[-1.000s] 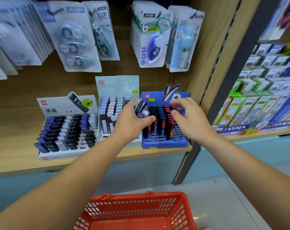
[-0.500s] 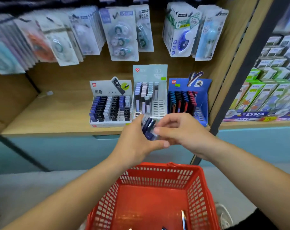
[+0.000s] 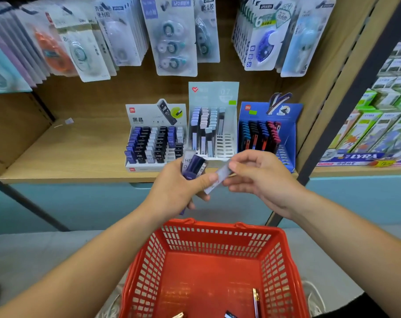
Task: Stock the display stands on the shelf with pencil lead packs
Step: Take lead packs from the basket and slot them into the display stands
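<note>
Red plastic mesh basket [image 3: 214,267] sits nearest, low in front of the person, likely the supply bin: only a few loose packs [image 3: 255,301] left on its floor, so stocking looks mostly done

Above it, left hand [image 3: 178,191] is closed around a small bunch of dark blue and grey pencil lead packs [image 3: 193,166], held upright like a fan, probably so 1 can be peeled off at a time

Right hand [image 3: 256,173] pinches 1 pale translucent lead pack [image 3: 220,177] between thumb and fingers, drawing it out of the bunch; left thumb touches it too

Beyond, on the wooden shelf [image 3: 64,157], 3 display stands side by side: white stand with black and purple HB packs [image 3: 156,138], pale grey-green stand [image 3: 214,125] with many empty slots, blue stand [image 3: 270,131]. Pale pack probably belongs in the middle one

Hanging blister cards of correction tape [image 3: 172,37] furthest back
</note>
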Motion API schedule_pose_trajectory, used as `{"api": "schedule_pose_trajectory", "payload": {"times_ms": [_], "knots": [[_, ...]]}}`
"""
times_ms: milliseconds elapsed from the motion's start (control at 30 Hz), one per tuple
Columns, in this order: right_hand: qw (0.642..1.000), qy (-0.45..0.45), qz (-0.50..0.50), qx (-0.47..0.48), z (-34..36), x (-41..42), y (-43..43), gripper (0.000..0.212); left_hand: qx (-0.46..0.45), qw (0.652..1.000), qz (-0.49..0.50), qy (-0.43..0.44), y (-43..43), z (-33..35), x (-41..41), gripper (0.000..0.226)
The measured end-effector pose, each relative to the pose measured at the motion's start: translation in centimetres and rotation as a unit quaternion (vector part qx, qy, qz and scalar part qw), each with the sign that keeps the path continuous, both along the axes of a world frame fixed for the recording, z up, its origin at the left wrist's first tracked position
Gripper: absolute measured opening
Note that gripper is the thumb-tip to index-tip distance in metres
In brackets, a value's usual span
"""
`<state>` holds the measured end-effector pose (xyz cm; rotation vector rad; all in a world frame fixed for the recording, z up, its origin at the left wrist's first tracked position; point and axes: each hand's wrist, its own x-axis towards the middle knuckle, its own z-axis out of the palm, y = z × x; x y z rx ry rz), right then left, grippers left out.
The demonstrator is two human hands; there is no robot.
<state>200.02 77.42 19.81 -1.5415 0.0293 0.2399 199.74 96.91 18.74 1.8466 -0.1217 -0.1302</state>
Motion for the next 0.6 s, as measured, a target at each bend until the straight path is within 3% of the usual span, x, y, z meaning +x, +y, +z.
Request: {"api": "schedule_pose_trajectory", "payload": {"times_ms": [200, 300, 367, 467, 600], "knots": [[0.997, -0.013, -0.019, 0.069, -0.5, 2.1, 0.0, 0.006, 0.000, 1.000, 0.019, 0.008, 1.1, 0.1, 1.2, 0.036], [0.996, -0.037, -0.016, 0.077, -1.1, 2.7, 0.3, 0.021, 0.004, 1.000, 0.023, 0.010, 1.3, -0.8, 1.6, 0.034], [0.997, -0.036, -0.008, 0.072, -1.4, 3.0, 0.6, 0.018, 0.006, 0.999, 0.038, 0.007, 1.5, -1.1, 1.7, 0.032], [0.999, -0.049, 0.017, 0.001, -1.9, 3.2, 1.1, 0.010, 0.009, 0.998, 0.060, -0.008, 2.2, -1.3, 2.1, 0.023], [0.984, -0.106, 0.078, -0.120, -3.0, 3.3, 2.5, 0.016, 0.018, 0.998, 0.054, -0.024, 3.5, -1.5, 2.3, 0.018]]}}
